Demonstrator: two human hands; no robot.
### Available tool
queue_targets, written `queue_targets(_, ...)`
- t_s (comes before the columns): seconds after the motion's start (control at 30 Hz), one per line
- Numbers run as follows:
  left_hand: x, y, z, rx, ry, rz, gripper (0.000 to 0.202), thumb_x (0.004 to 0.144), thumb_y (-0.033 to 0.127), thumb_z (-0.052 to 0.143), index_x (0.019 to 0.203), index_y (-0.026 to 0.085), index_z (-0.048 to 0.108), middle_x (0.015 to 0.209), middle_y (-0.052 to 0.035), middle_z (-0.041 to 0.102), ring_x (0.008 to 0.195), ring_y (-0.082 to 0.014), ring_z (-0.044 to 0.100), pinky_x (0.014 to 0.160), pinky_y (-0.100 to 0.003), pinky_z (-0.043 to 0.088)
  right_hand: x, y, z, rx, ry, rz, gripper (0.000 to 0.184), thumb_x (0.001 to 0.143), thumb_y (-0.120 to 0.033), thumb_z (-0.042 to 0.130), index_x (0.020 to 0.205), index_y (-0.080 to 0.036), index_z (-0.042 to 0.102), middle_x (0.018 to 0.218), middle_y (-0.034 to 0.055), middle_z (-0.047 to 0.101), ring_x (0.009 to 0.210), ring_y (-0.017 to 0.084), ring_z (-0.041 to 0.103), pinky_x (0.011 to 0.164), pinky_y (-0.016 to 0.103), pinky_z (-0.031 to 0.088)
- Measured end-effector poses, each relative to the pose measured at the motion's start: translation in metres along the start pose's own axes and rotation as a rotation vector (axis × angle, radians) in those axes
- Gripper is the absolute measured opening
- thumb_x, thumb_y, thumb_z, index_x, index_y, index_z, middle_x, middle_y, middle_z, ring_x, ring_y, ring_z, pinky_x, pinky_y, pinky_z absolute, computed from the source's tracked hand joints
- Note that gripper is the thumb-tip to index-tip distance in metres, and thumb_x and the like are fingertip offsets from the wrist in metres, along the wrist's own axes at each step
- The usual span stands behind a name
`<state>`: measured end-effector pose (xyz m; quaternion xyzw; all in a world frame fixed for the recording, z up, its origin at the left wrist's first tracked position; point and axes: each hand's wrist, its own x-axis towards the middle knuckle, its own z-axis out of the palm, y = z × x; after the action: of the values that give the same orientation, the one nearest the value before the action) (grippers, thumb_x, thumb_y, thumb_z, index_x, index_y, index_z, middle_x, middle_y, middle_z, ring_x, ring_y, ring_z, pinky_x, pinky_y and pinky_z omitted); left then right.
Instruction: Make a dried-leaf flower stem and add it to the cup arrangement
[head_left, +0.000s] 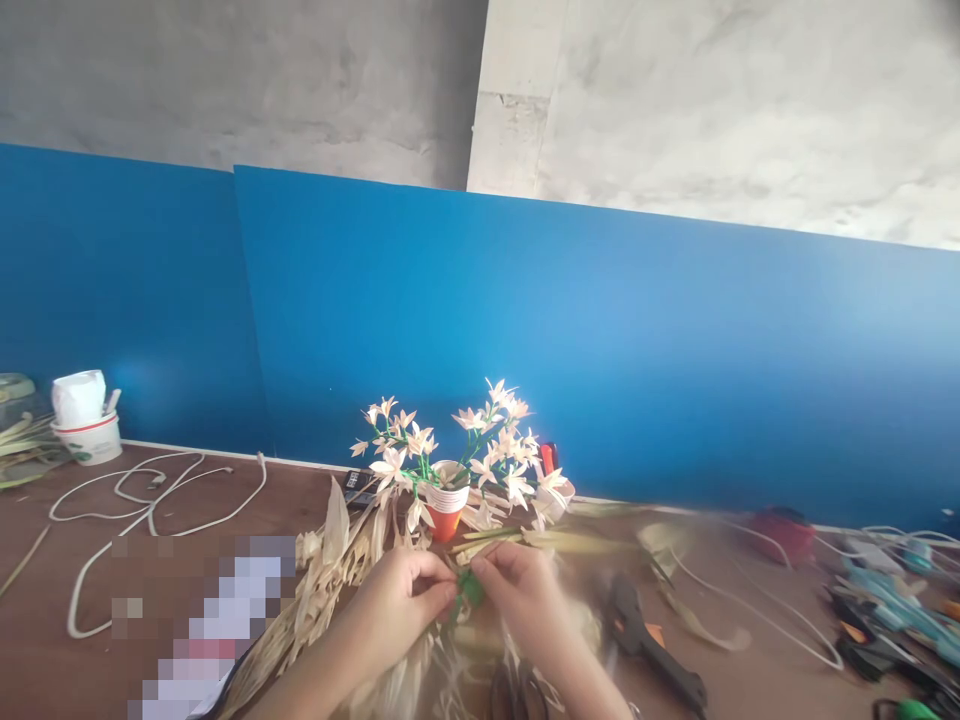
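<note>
My left hand (409, 595) and my right hand (525, 590) meet low in the middle, fingers pinched. Between their fingertips is a small crumpled green piece (471, 590), too blurred for me to tell its material. Just beyond them stands an orange-and-white paper cup (447, 512) holding green-stemmed sprays of pale artificial flowers (420, 440). Dried corn husks (322, 580) lie to the left of my left hand and beneath both hands. A pair of scissors (517, 692), partly hidden, rests below my right wrist.
A black glue gun (652, 645) lies right of my right arm. White cables (150, 500) curl across the brown table (45, 640) at left, near a white tub (88, 440). Tangled tools and cords (892, 610) crowd the far right. A blue panel (600, 350) rises behind.
</note>
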<state>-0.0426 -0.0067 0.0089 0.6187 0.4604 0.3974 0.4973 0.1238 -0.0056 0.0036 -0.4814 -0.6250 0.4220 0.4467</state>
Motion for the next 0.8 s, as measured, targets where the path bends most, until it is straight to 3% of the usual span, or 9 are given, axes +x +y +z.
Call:
queue_targets(0.1,0.002,0.001,0.001,-0.004,-0.050,-0.021,0.015,0.073,0.027,0.062,0.065,0.016,0.068,0.063,-0.0030,0.066,0.063,-0.0185,0.059,0.061,-0.026,0.042,0.001,0.001,-0.001,0.043,-0.029,0.002,0.041,0.079,-0.053,0.057,0.067,-0.015,0.065,0.052,0.0011,0.063,0.046,0.013,0.056,0.045,0.022,0.044)
queue_targets(0.27,0.002,0.005,0.004,-0.134,-0.014,0.016,0.020,0.075,0.034,0.061,0.069,0.015,0.065,0.062,-0.0025,0.063,0.064,-0.0174,0.059,0.064,-0.026,0.043,0.005,0.006,-0.003,0.187,-0.020,0.103,0.037,0.063,-0.051,0.075,0.072,-0.016,0.067,0.057,0.0014,0.066,0.049,0.014,0.060,0.048,0.023,0.048)
queue_targets(0.4,0.002,0.002,0.007,-0.143,0.059,0.042,0.021,0.076,0.035,0.060,0.071,0.015,0.065,0.065,-0.0030,0.064,0.066,-0.0178,0.060,0.064,-0.026,0.045,0.006,0.006,0.001,0.230,0.015,0.077,0.036,0.063,-0.050,0.075,0.068,-0.016,0.067,0.055,0.0017,0.065,0.049,0.015,0.060,0.048,0.024,0.048)
queue_targets(0.67,0.003,-0.012,0.008,0.313,0.228,0.241,0.019,0.082,0.026,0.051,0.075,0.020,0.067,0.075,-0.0024,0.069,0.072,-0.0181,0.063,0.066,-0.025,0.045,0.003,0.007,0.014,0.241,0.100,0.087,0.042,0.060,-0.057,0.074,0.065,-0.016,0.066,0.055,0.0016,0.063,0.046,0.014,0.057,0.045,0.024,0.046)
queue_targets(0.8,0.003,-0.013,0.008,0.434,0.264,0.282,0.018,0.083,0.022,0.051,0.074,0.021,0.067,0.076,-0.0013,0.069,0.072,-0.0171,0.063,0.066,-0.025,0.044,0.003,0.010,0.016,0.257,0.111,0.101,0.044,0.060,-0.058,0.073,0.064,-0.015,0.064,0.053,0.0009,0.061,0.045,0.014,0.056,0.045,0.024,0.045)
